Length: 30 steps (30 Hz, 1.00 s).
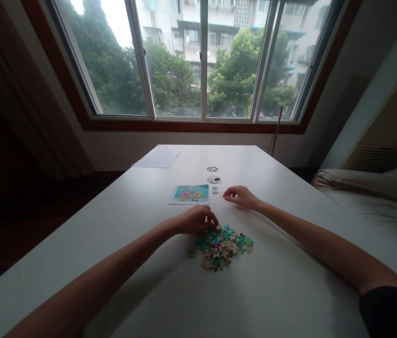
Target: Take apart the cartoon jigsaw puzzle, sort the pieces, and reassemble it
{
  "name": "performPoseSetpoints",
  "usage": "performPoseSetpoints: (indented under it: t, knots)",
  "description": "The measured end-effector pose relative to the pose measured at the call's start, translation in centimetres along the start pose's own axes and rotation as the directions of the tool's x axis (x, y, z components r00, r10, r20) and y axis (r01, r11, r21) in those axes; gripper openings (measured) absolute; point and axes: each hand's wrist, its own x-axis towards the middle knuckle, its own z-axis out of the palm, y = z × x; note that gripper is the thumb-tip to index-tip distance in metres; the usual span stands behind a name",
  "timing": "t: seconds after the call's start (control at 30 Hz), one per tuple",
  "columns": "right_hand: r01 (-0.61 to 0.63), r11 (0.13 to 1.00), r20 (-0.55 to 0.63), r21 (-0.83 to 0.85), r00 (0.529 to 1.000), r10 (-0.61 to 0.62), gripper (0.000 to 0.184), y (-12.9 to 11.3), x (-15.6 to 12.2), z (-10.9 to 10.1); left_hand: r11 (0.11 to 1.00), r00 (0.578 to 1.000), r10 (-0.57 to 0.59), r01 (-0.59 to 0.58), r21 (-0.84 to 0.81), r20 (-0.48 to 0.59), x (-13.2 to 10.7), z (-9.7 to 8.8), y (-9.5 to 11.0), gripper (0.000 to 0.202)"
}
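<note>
A heap of small jigsaw pieces (224,248) lies on the white table, some teal, some pink, others showing their beige backs. My left hand (197,219) is at the heap's far left edge, its fingers bent in a pinch against the pieces; what they grip is hidden. Farther off, my right hand (242,196) rests low over the table with curled fingers pressed together; I cannot make out anything in them. Just left of its fingertips lie two loose teal jigsaw pieces (215,190). A colourful cartoon picture sheet (191,193) lies flat beyond my left hand.
Behind the loose pieces lie two round discs, a nearer one (214,180) and a farther one (212,169). White paper (158,157) lies at the table's far left corner. A pale couch (370,197) stands to the right, and a window (201,61) is ahead.
</note>
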Motion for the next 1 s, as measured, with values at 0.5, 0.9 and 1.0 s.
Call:
performPoseSetpoints:
  t: [0.5,0.9,1.0]
  knots:
    - [0.258,0.961,0.008,0.1,0.965,-0.26,0.011,-4.9,-7.3,0.9,1.0,1.0,0.016,-0.016,-0.011,-0.015,0.1,0.3,0.5,0.009]
    - [0.306,0.945,0.057,0.113,0.948,-0.314,0.015,-4.8,-7.4,1.3,0.998,1.0,0.011,-0.011,-0.068,-0.004,0.0,0.0,1.5,0.011]
    - [0.322,0.941,0.047,0.104,0.944,-0.328,0.015,-4.8,-7.4,1.4,0.996,1.0,0.012,-0.012,-0.091,0.007,0.0,0.0,1.4,0.011]
